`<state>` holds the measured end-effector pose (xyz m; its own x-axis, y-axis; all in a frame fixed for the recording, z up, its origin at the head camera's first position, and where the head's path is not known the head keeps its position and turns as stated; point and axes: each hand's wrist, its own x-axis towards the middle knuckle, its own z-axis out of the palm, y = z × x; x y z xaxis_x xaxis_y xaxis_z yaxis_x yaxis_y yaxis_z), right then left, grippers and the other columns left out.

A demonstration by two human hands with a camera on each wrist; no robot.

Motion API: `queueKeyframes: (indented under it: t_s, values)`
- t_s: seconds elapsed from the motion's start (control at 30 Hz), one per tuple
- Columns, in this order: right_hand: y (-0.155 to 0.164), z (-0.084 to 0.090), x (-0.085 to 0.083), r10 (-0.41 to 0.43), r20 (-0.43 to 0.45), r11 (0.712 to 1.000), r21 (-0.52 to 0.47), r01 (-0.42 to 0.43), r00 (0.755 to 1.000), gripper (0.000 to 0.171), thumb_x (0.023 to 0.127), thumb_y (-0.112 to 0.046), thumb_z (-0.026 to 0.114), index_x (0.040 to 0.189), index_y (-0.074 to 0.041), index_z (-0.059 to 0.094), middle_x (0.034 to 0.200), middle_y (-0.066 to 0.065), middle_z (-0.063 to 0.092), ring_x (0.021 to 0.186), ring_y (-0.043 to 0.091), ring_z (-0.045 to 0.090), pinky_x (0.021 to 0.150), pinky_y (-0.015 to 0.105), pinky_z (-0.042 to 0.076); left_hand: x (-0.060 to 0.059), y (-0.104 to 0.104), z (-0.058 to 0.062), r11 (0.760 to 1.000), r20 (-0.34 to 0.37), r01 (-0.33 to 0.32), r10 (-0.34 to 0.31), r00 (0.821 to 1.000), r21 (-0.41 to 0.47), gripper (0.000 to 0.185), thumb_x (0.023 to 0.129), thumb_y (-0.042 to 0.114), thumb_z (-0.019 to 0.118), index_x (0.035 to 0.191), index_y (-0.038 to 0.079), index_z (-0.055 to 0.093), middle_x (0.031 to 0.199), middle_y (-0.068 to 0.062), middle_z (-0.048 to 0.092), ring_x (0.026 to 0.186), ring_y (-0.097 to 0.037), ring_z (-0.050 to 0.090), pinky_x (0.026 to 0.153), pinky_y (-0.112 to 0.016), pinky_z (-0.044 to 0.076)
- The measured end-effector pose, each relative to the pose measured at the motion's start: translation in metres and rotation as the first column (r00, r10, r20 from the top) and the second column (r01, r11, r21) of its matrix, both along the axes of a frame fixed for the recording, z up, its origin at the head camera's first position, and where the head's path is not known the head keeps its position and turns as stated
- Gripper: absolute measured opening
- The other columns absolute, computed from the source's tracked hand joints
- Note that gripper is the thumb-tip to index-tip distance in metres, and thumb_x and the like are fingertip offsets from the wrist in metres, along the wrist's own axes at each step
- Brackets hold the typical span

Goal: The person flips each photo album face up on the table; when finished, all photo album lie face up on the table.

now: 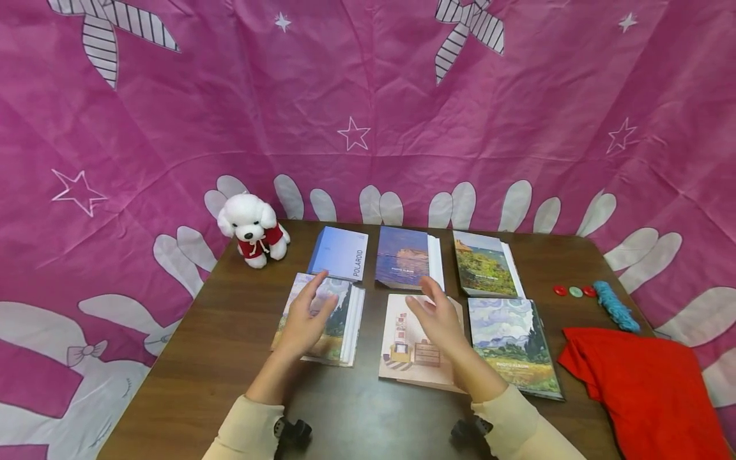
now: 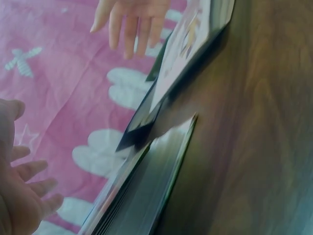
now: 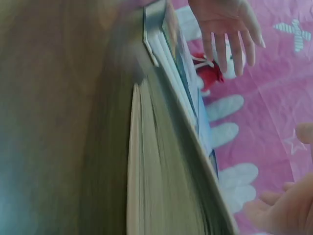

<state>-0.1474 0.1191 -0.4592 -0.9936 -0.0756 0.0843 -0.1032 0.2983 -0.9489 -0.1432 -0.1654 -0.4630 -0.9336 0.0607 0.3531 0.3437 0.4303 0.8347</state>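
Left hand [image 1: 301,322]: fingers spread, relaxed, over cypress-cover album [image 1: 345,319], front-left on table [image 1: 230,358] | Right hand [image 1: 439,319]: fingers spread, over pink-cover album [image 1: 402,358], centre front | Beyond: Polaroid album [image 1: 340,253], plush dog [image 1: 253,229].

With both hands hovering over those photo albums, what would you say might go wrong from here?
The right hand is above the pale room-picture album, which lies tight beside the cypress-field album; lifting one may drag its neighbour. The left hand could likewise nudge the blue Polaroid album towards the white plush dog.
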Motion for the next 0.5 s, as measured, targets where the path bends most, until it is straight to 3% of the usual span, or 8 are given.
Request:
queueKeyframes:
  t_s: [0.17, 0.33, 0.43, 0.5]
  values:
    - [0.021, 0.001, 0.008, -0.07, 0.032, 0.997, -0.015, 0.071, 0.997, 0.075, 0.102, -0.032, 0.063, 0.16, -0.008, 0.022, 0.161, 0.018, 0.032, 0.15, 0.035, 0.028, 0.12, 0.05, 0.026, 0.0, 0.019, -0.003, 0.999, -0.008, 0.039, -0.039, 0.999, 0.016, 0.057, 0.1, 0.024, 0.065, 0.151, 0.008, 0.047, 0.155, -0.015, 0.045, 0.142, -0.036, 0.041, 0.113, -0.057, 0.036]
    - [0.035, -0.008, 0.018, -0.127, 0.084, 0.989, -0.058, 0.132, 0.988, 0.077, 0.103, -0.031, 0.062, 0.161, -0.005, 0.018, 0.164, 0.018, 0.025, 0.152, 0.035, 0.023, 0.122, 0.049, 0.02, 0.002, 0.036, -0.005, 0.999, -0.007, 0.048, -0.048, 0.999, 0.006, 0.056, 0.1, 0.026, 0.064, 0.151, 0.009, 0.048, 0.156, -0.012, 0.045, 0.145, -0.031, 0.038, 0.118, -0.053, 0.029]
    - [0.037, -0.017, 0.027, -0.15, 0.126, 0.983, -0.084, 0.162, 0.981, 0.076, 0.102, -0.027, 0.063, 0.159, -0.003, 0.021, 0.164, 0.019, 0.025, 0.152, 0.034, 0.022, 0.123, 0.049, 0.018, 0.005, 0.048, -0.009, 0.997, -0.003, 0.066, -0.066, 0.998, 0.034, 0.056, 0.099, 0.024, 0.065, 0.15, 0.007, 0.049, 0.154, -0.014, 0.046, 0.143, -0.032, 0.04, 0.117, -0.052, 0.032]
    - [0.035, -0.023, 0.032, -0.156, 0.149, 0.978, -0.118, 0.174, 0.977, 0.072, 0.101, -0.023, 0.064, 0.159, -0.004, 0.025, 0.163, 0.017, 0.027, 0.152, 0.032, 0.022, 0.123, 0.048, 0.018, 0.011, 0.056, -0.013, 0.993, 0.028, 0.111, -0.113, 0.993, 0.047, 0.057, 0.099, 0.024, 0.065, 0.149, 0.004, 0.048, 0.154, -0.016, 0.045, 0.142, -0.034, 0.042, 0.115, -0.052, 0.036]
